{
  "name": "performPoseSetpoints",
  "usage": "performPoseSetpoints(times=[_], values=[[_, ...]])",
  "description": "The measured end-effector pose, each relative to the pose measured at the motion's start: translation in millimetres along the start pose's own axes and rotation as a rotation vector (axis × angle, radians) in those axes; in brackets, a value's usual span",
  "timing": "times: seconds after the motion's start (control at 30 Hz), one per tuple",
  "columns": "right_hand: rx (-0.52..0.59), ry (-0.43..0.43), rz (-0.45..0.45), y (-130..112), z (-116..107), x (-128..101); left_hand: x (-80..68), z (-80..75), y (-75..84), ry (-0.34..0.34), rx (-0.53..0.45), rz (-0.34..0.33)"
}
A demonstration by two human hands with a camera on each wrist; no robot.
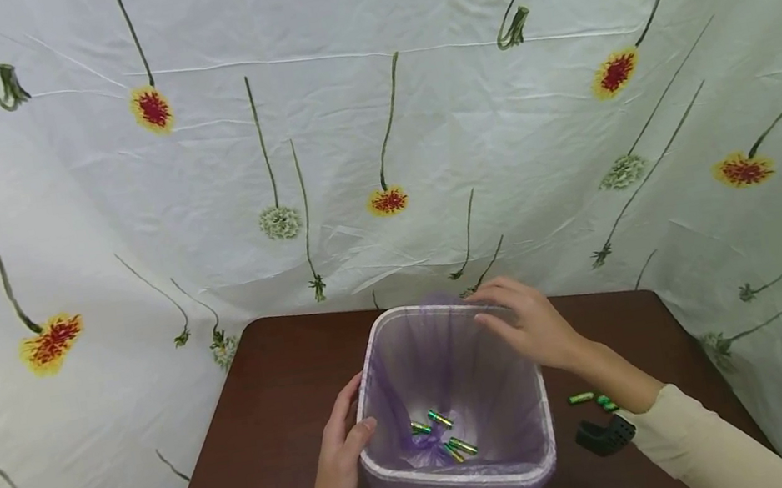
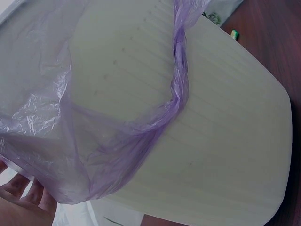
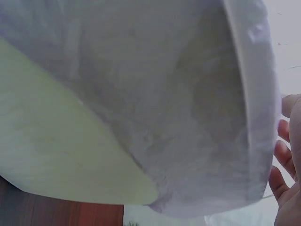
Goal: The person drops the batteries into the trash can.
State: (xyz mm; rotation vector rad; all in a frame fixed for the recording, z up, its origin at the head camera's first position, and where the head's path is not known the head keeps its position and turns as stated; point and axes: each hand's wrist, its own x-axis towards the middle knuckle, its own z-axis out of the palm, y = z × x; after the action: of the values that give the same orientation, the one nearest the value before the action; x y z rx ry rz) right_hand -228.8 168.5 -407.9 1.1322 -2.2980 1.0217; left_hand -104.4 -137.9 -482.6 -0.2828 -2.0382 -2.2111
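Note:
A pale trash bin (image 1: 464, 478) stands on the table, lined with a thin purple trash bag (image 1: 388, 379) folded over its rim. Several green-and-gold batteries (image 1: 462, 446) lie at the bottom, inside the bag. My left hand (image 1: 335, 459) grips the bin's left rim, thumb over the edge and fingers outside. At the far right rim is my right hand (image 1: 528, 325), its fingers loosely extended along the outer edge and thumb on the near side. The bag's loose edge hangs down the bin's outside (image 2: 221, 117) in the left wrist view.
More green batteries (image 1: 581, 398) lie on the brown table (image 1: 288, 369), right of the bin and beside the right forearm. A black device (image 1: 605, 436) sits at the right wrist. A white flower-printed cloth (image 1: 345, 141) hangs behind and around the table.

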Motion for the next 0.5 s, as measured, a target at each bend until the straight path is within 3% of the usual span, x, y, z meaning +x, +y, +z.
performPoseSetpoints(times=[0.5], values=[[-0.007,0.050,0.050,10.5,-11.6,-22.6,-0.5,-0.3,0.0,-0.016,-0.025,0.011]])
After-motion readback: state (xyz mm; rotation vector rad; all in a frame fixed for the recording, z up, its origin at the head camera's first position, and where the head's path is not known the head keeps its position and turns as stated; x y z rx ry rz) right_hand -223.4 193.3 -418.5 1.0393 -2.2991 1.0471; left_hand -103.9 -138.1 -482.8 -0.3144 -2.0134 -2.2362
